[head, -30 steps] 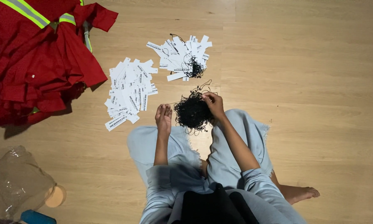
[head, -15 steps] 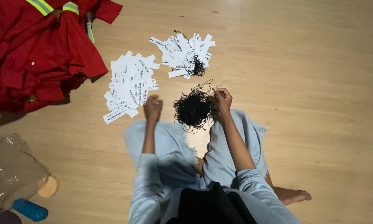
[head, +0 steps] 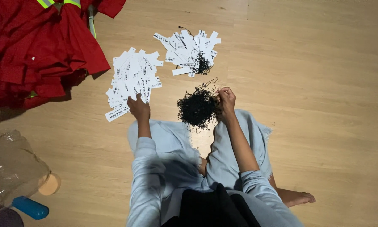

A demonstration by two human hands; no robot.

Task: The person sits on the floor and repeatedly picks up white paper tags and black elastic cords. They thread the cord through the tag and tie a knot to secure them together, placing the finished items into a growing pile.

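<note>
Reaching forward since the earlier frame, the left hand (head: 138,107) has left the black string bundle (head: 197,107) and now rests its fingertips on the near pile of white paper tags (head: 132,80) on the wooden floor (head: 315,84); whether its grip holds a tag cannot be told. Beside the bundle, the right hand (head: 226,100) pinches strings at its edge. A second tag pile (head: 189,50) lies beyond, and red garments (head: 38,54) lie far left.

Red garments (head: 38,50), clear plastic bag (head: 10,168)
</note>
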